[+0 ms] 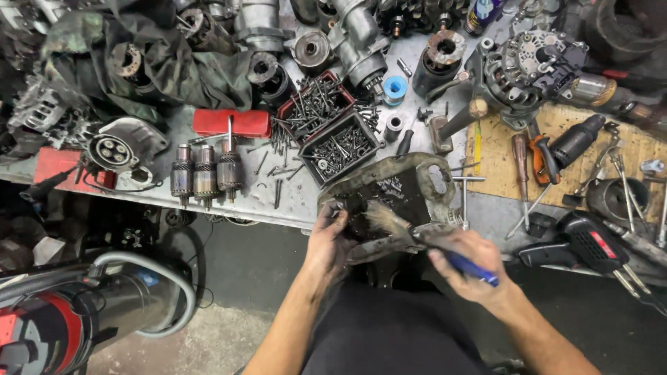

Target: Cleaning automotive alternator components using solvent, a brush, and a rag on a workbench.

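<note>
A grimy, dark metal housing (pixel 389 198) rests at the desk's (pixel 229 201) front edge. The left hand (pixel 328 243) clasps its lower left side; the right hand (pixel 467 267) is clenched on a blue-handled brush (pixel 417 232), bristles against the housing. Behind stands a black tray of screws (pixel 339 147).

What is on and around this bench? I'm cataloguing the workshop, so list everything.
bracket: one, grimy grey, bench front edge, in left hand
brush: one, blue handle, in right hand, bristles on bracket
screw trays: two, red and black, bench centre
armatures: three, copper-grey, left of trays
alternator: one, silver, top right
screwdrivers: several, on wooden board at right
drill: one, black-red, lower right
rag: one, dark green, top left
left hand: grips bracket
right hand: grips brush
</note>
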